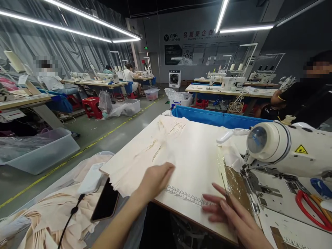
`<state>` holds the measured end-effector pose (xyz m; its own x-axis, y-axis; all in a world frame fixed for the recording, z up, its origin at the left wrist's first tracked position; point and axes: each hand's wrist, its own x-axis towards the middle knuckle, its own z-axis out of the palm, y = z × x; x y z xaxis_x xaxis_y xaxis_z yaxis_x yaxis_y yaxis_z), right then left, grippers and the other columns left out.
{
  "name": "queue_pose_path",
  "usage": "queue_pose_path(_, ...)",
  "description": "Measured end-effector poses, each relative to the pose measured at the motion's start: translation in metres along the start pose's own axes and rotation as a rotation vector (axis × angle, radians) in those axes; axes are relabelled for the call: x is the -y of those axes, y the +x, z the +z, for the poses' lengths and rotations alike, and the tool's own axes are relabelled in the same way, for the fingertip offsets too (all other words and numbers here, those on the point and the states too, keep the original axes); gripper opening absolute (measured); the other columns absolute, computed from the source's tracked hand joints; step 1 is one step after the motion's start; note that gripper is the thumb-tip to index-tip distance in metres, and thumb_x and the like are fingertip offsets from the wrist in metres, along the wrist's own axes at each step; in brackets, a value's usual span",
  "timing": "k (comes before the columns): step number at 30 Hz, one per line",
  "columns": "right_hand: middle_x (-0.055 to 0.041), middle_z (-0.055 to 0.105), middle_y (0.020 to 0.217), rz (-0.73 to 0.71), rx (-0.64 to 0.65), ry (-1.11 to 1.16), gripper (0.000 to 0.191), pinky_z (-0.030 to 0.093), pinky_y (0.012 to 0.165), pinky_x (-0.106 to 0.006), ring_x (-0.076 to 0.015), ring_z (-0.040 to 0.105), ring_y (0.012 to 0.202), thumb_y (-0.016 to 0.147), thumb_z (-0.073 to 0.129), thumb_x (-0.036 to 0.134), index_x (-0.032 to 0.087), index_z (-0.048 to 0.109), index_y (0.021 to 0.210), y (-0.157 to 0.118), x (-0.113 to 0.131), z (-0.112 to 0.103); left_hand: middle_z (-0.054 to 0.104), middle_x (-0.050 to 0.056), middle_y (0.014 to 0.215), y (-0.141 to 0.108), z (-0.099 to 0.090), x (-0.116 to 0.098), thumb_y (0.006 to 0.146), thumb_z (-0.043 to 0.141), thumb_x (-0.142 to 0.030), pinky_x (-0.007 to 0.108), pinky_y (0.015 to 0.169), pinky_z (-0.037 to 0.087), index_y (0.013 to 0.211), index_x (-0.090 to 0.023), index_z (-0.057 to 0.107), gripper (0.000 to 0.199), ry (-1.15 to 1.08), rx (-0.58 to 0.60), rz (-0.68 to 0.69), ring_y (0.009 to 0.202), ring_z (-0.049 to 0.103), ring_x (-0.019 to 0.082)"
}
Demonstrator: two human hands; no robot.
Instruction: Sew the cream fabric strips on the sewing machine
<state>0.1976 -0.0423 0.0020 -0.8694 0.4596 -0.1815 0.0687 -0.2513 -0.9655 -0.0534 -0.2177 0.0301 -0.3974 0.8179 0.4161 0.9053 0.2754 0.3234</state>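
My left hand [156,177] is closed over the white tabletop [195,152], gripping the near edge of a thin cream fabric piece [140,162]. Wrinkles run through that fabric toward the table's far side, and its near left part droops over the edge; it blurs close to my fingers. Fingers spread and holding nothing, my right hand [230,211] hovers by the table's right side, near the brown taped strip [234,183]. Right of it stands a white sewing machine [269,141], with a bit of pale cloth [232,154] lying left of its needle area.
Red-handled scissors [310,211] lie right of the machine bed. At lower left are a cream fabric heap [57,214], a phone [105,200] and a white power bank [90,178] with a cable. A blue cloth trough [218,117] borders the far edge. Co-workers sit at other machines.
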Motion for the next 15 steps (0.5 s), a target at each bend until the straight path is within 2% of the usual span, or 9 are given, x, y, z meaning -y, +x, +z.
queue_pose_path(1, -0.0139, 0.065, 0.131, 0.025, 0.026, 0.044, 0.065, 0.055, 0.094, -0.053, -0.0316, 0.069, 0.108, 0.089, 0.065, 0.064, 0.032, 0.050, 0.143, 0.013, 0.008, 0.002, 0.071, 0.001, 0.075, 0.001, 0.008, -0.016, 0.101, 0.035, -0.029, 0.027, 0.061, 0.048, 0.102, -0.024, 0.060, 0.027, 0.015, 0.062, 0.069, 0.066, 0.069, 0.019)
queue_pose_path(3, -0.0138, 0.066, 0.128, 0.055, 0.075, 0.087, 0.072, 0.056, 0.092, -0.051, -0.0302, 0.070, 0.105, 0.083, 0.074, 0.061, 0.030, 0.049, 0.143, 0.038, 0.019, 0.008, 0.072, 0.002, 0.076, 0.000, 0.026, -0.048, 0.099, 0.040, -0.025, 0.027, 0.057, 0.047, 0.098, -0.022, 0.061, 0.021, 0.059, 0.191, 0.196, 0.063, 0.068, 0.019)
queue_pose_path(6, -0.0101, 0.072, 0.111, 0.065, 0.096, 0.034, 0.062, 0.059, 0.076, -0.041, -0.0251, 0.073, 0.087, 0.079, 0.077, 0.058, 0.026, 0.060, 0.129, 0.065, 0.026, 0.021, 0.071, 0.004, 0.074, -0.010, 0.054, -0.091, 0.094, 0.050, -0.021, 0.026, 0.054, 0.047, 0.089, -0.019, 0.060, 0.012, 0.043, 0.351, 0.391, 0.059, 0.066, 0.018)
queue_pose_path(8, -0.0066, 0.073, 0.096, 0.043, 0.080, -0.017, 0.053, 0.057, 0.064, -0.034, -0.0219, 0.071, 0.074, 0.077, 0.078, 0.058, 0.021, 0.067, 0.114, 0.071, 0.024, 0.028, 0.070, 0.004, 0.072, -0.019, 0.069, -0.109, 0.093, 0.053, -0.021, 0.026, 0.055, 0.049, 0.088, -0.019, 0.060, 0.010, -0.022, 0.416, 0.481, 0.059, 0.065, 0.017)
queue_pose_path(10, -0.0010, 0.069, 0.079, 0.011, 0.051, -0.032, 0.047, 0.052, 0.056, -0.029, -0.0167, 0.065, 0.059, 0.075, 0.078, 0.058, 0.020, 0.068, 0.101, 0.066, 0.019, 0.029, 0.072, 0.001, 0.075, -0.026, 0.077, -0.116, 0.094, 0.054, -0.026, 0.027, 0.059, 0.051, 0.091, -0.020, 0.063, 0.011, -0.124, 0.435, 0.523, 0.063, 0.067, 0.017)
queue_pose_path(12, 0.0025, 0.064, 0.068, -0.013, 0.032, -0.062, 0.044, 0.049, 0.052, -0.028, -0.0137, 0.058, 0.051, 0.076, 0.077, 0.059, 0.021, 0.068, 0.095, 0.051, 0.014, 0.024, 0.074, -0.001, 0.081, -0.028, 0.075, -0.111, 0.096, 0.055, -0.031, 0.024, 0.067, 0.053, 0.097, -0.021, 0.065, 0.015, -0.284, 0.432, 0.528, 0.071, 0.069, 0.015)
queue_pose_path(14, -0.0002, 0.065, 0.067, -0.021, -0.019, -0.200, 0.042, 0.052, 0.053, -0.032, -0.0176, 0.060, 0.054, 0.078, 0.075, 0.061, 0.022, 0.071, 0.095, 0.031, 0.009, 0.017, 0.075, -0.002, 0.087, -0.026, 0.068, -0.101, 0.097, 0.055, -0.034, 0.020, 0.075, 0.052, 0.102, -0.023, 0.067, 0.017, -0.432, 0.396, 0.442, 0.080, 0.070, 0.012)
queue_pose_path(15, -0.0034, 0.068, 0.073, -0.031, -0.106, -0.317, 0.042, 0.055, 0.056, -0.034, -0.0226, 0.065, 0.063, 0.076, 0.077, 0.062, 0.024, 0.072, 0.093, 0.022, 0.007, 0.014, 0.075, -0.002, 0.088, -0.025, 0.064, -0.097, 0.097, 0.055, -0.034, 0.020, 0.077, 0.052, 0.104, -0.023, 0.068, 0.018, -0.467, 0.358, 0.350, 0.083, 0.070, 0.012)
